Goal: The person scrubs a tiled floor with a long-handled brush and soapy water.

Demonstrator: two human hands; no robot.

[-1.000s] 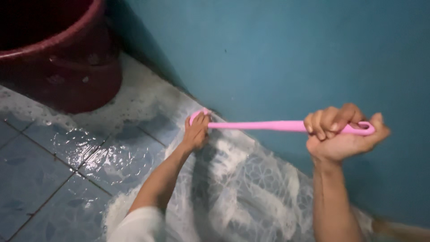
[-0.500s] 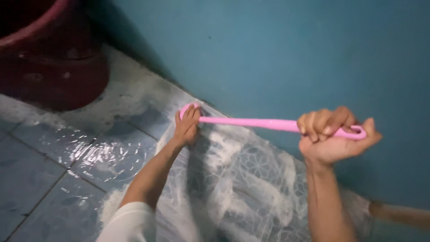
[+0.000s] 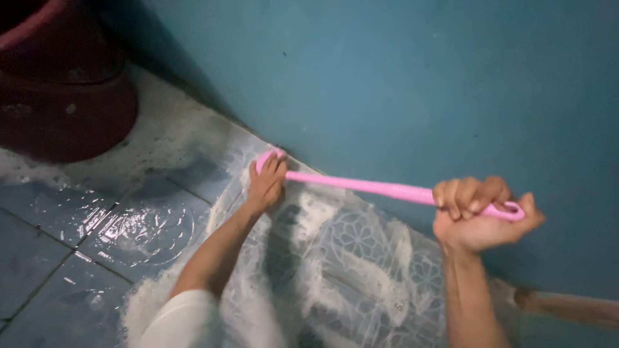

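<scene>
A long pink brush [image 3: 361, 185] lies at a slant along the foot of the blue wall [image 3: 400, 84]. My right hand [image 3: 480, 216] is closed around its looped handle end. My left hand [image 3: 266, 182] presses down on the brush head, which touches the wet, soapy floor tiles [image 3: 348, 258] where floor and wall meet. The bristles are hidden under my fingers.
A dark red plastic bucket [image 3: 58, 77] stands on the floor at the upper left. White foam streaks cover the patterned tiles around the brush. A brownish blurred shape [image 3: 567, 306] shows at the lower right, at the wall's foot.
The brush and both hands have shifted slightly left and down along the wall's foot. The view has shifted too, so the bucket sits further toward the upper-left corner.
</scene>
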